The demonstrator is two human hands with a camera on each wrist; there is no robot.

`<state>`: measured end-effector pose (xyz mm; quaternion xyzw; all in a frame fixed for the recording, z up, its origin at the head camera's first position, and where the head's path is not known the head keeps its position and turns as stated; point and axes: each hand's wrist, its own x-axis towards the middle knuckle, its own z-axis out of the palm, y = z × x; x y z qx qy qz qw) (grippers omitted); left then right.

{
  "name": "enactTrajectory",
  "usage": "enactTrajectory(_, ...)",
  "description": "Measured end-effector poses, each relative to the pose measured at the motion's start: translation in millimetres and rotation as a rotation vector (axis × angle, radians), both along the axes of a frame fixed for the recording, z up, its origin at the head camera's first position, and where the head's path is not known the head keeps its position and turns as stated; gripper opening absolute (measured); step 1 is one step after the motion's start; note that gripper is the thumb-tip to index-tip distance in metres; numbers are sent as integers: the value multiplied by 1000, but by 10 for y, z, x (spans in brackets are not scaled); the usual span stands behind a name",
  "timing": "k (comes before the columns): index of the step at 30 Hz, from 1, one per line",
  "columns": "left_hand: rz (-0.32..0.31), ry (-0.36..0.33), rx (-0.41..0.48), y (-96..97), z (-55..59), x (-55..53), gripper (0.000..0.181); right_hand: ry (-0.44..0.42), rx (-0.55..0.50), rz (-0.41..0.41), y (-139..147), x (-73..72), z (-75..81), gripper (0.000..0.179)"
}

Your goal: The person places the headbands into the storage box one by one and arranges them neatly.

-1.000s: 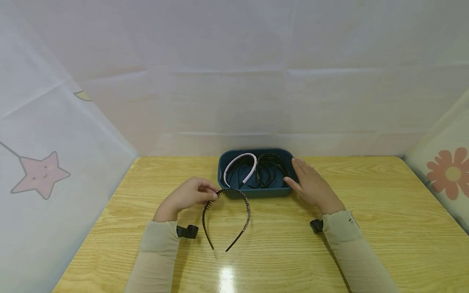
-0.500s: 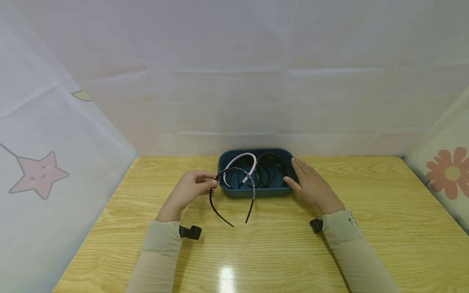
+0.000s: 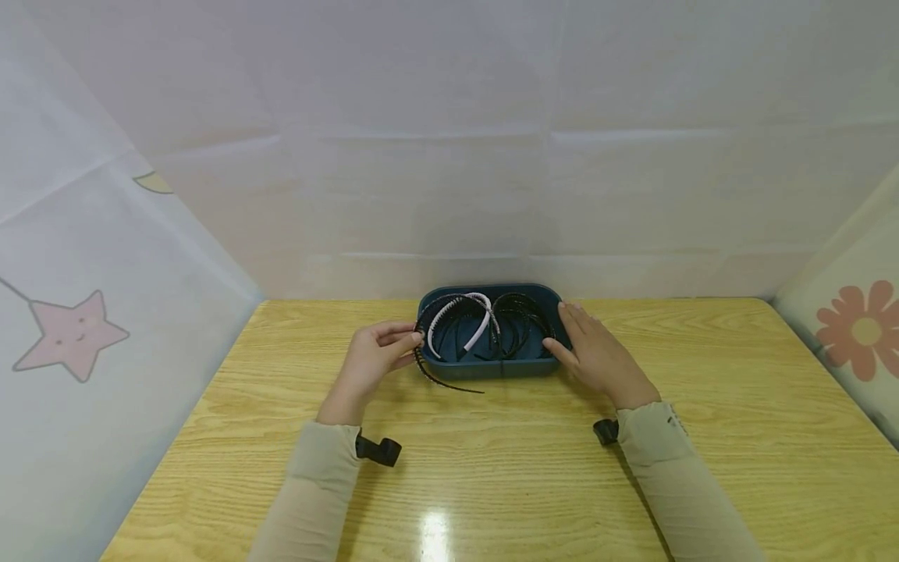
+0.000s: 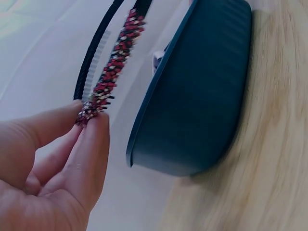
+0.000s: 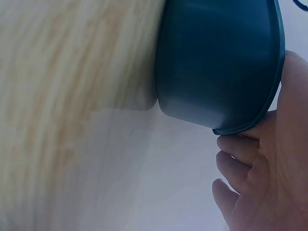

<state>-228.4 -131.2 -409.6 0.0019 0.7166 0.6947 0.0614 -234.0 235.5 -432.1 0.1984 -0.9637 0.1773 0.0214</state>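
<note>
My left hand (image 3: 379, 351) pinches a thin toothed headband (image 4: 115, 62) between thumb and fingers. Red, black and pale beads cover part of it in the left wrist view. Its arch is tilted over the left part of a dark blue storage box (image 3: 523, 370), and one tip sticks out in front of the wall. Inside lie a white headband (image 3: 474, 340) on the left and several black headbands (image 3: 539, 316) on the right, overlapping. My right hand (image 3: 597, 355) holds the box's right end, thumb over the rim, other fingers along the outside, partly hidden.
The box stands near the back edge of a light wooden table (image 3: 492, 468), close to a pale hanging cloth (image 3: 421, 156). Cloth with a printed star (image 3: 73, 336) and flower (image 3: 864, 332) borders both sides. Each wrist carries a small black camera mount (image 3: 379, 450).
My left hand has moved up and to the right, carrying the beaded headband from in front of the box to above its left part, turning it. The right hand and the box have not moved.
</note>
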Motion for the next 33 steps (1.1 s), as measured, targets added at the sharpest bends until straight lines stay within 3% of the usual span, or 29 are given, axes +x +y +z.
enactTrajectory(10,149,3,154,147,-38,6,34,2,-8,2,-1,18,3,76)
enactTrajectory(15,233,32,194,210,-76,-7,33,-1,-13,8,-2,29,4,76)
enactTrajectory(20,279,47,209,246,-121,-19,33,-10,-16,7,-8,36,22,77)
enactTrajectory(27,305,51,146,293,-141,-15,33,-12,-14,9,-16,32,23,77)
enactTrajectory(33,288,123,43,299,-171,-11,36,-17,-17,7,-11,28,9,78)
